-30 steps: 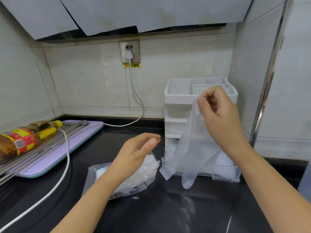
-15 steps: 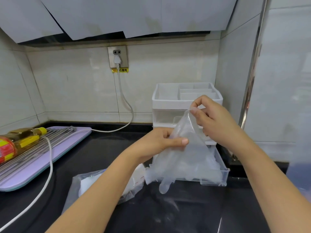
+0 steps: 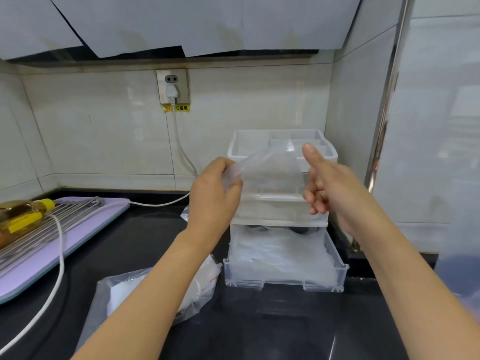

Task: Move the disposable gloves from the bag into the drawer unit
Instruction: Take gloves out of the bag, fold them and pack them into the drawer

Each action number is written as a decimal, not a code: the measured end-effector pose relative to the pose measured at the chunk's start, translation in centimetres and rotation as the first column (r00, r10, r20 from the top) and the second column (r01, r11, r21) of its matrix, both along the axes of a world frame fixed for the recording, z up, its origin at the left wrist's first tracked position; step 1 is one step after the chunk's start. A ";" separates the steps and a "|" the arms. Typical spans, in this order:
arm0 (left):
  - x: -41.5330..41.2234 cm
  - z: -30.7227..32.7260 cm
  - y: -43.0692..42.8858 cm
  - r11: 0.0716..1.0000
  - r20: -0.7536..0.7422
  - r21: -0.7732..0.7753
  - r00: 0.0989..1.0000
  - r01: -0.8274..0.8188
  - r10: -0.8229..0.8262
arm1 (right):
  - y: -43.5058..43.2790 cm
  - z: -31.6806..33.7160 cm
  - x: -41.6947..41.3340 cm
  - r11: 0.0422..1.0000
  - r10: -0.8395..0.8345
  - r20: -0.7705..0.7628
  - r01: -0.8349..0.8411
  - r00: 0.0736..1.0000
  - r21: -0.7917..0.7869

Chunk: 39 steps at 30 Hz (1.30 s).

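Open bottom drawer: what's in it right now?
The open drawer holds a loose heap of clear gloves. Its rear part is covered by the drawer unit, so the count is unclear.

A glossy black desk (image 3: pixel 259 331) runs along the tiled wall into the far right corner. On its left side lies a flat lilac plastic board with a teal rim (image 3: pixel 26 276), stretching from the near left edge toward the wall. A white round power cord (image 3: pixel 61 255) reaches the desk at the far centre, crosses the board and trails off to the near left. Near the centre a clear plastic bag (image 3: pixel 124 289) holding white folded contents lies flat, its right end just beside the white and clear plastic drawer unit (image 3: pixel 280 216), which stands in the far right corner. The unit's clear bottom drawer (image 3: pixel 285 280) is pulled out toward the near side and holds a heap of thin clear gloves (image 3: pixel 283 255).
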<state>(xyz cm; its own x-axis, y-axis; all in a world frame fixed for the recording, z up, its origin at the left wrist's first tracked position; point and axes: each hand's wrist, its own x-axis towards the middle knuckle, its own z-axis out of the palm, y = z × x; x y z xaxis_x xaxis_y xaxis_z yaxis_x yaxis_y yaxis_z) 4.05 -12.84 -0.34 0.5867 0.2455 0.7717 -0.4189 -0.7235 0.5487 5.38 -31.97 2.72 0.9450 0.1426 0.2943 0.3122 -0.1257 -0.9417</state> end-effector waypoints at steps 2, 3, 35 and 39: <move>-0.2 -0.1 0.1 0.997 0.133 0.061 0.991 -0.042 0.034 | -0.2 0.0 0.2 0.997 0.073 -0.142 -0.066 0.987 0.047; -0.1 -0.2 0.1 0.993 0.183 0.101 0.982 -0.060 0.040 | -0.3 0.0 0.4 0.989 0.145 -0.227 -0.132 0.963 0.073; 1.8 -6.5 -3.4 0.770 -0.903 0.177 0.412 0.614 -0.121 | 0.4 -9.8 7.1 0.397 -0.313 0.167 0.288 0.935 -0.872; 1.9 -6.3 -3.7 0.777 -0.871 0.180 0.464 0.603 -0.159 | 0.8 -9.4 7.0 0.342 -0.306 0.052 0.161 0.951 -0.926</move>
<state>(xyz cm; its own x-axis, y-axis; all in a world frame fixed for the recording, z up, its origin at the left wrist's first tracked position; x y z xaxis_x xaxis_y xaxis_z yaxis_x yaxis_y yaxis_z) 5.99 -16.51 -6.61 0.9209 -0.3724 -0.1150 -0.2750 -0.8299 0.4854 12.39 -31.20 -6.68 0.9994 0.0212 0.0272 0.0266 -0.9752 -0.2196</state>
